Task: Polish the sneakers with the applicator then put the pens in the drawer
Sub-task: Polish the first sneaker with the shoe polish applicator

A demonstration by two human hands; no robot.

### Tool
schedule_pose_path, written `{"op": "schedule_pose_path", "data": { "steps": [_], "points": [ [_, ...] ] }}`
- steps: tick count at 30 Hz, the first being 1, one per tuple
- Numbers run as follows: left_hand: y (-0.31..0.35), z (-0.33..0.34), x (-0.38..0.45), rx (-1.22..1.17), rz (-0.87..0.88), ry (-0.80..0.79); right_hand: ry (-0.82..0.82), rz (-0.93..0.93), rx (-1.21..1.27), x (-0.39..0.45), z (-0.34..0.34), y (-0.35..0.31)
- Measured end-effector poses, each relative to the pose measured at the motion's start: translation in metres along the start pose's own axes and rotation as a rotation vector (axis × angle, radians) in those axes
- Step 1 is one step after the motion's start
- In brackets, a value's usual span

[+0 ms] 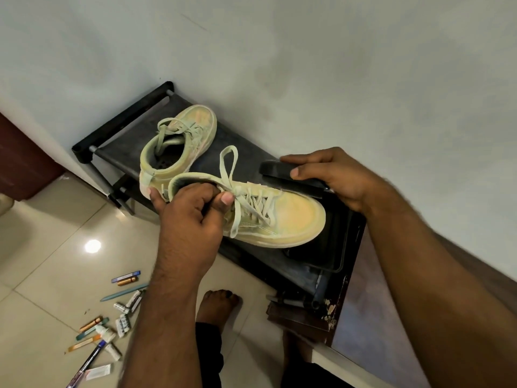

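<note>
Held steady at its collar by the left hand (pixel 193 217), one sneaker (pixel 275 217) is presented above the shoe rack (pixel 123 141) for polishing, the applicator (pixel 291 177) being gripped by the right hand (pixel 335 177), pens (pixel 112 317) lying on the floor (pixel 56 233).

Two sneakers (pixel 179 141) on the rack (pixel 120 141) against the wall (pixel 335 65), pens (pixel 92 326) on the floor (pixel 50 247) at its left.

**Colours of the sneakers, rack and floor items**

Two pale yellow-green sneakers, the near one (pixel 279 217) flushed orange at the toe, the far one (pixel 179 141) faintly pink. Pale laces (pixel 251 200). Black applicator (pixel 291 175). Black rack (pixel 126 119). Cream glossy floor tiles (pixel 56 247). Scattered pens (pixel 92 331): blue, orange, teal. White-grey wall (pixel 335 65).
</note>
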State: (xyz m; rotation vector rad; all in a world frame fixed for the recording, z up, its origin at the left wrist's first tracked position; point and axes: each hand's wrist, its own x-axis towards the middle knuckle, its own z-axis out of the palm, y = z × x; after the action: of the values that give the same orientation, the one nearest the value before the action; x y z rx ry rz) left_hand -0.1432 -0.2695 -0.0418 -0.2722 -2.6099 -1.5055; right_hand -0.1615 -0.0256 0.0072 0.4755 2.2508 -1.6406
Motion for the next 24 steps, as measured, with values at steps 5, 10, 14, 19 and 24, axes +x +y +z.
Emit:
{"op": "schedule_pose_path", "data": {
  "steps": [5,10,14,19,24],
  "points": [
    [0.002,-0.001,0.000,0.025,-0.033,-0.001,-0.021,-0.071,-0.007,0.017,0.025,-0.018],
    [-0.001,0.005,0.000,0.133,-0.111,0.029,0.277,-0.223,0.388,-0.024,0.009,-0.002],
    [-0.004,0.011,-0.003,0.274,-0.092,0.083,0.375,-0.147,0.602,-0.067,0.032,0.034],
    [-0.007,0.016,-0.013,0.351,-0.100,0.125,0.396,-0.071,0.660,-0.086,0.077,0.067],
    [0.012,0.023,-0.036,0.339,-0.361,0.165,0.365,-0.036,0.603,-0.074,0.095,0.077]
  ]
}}
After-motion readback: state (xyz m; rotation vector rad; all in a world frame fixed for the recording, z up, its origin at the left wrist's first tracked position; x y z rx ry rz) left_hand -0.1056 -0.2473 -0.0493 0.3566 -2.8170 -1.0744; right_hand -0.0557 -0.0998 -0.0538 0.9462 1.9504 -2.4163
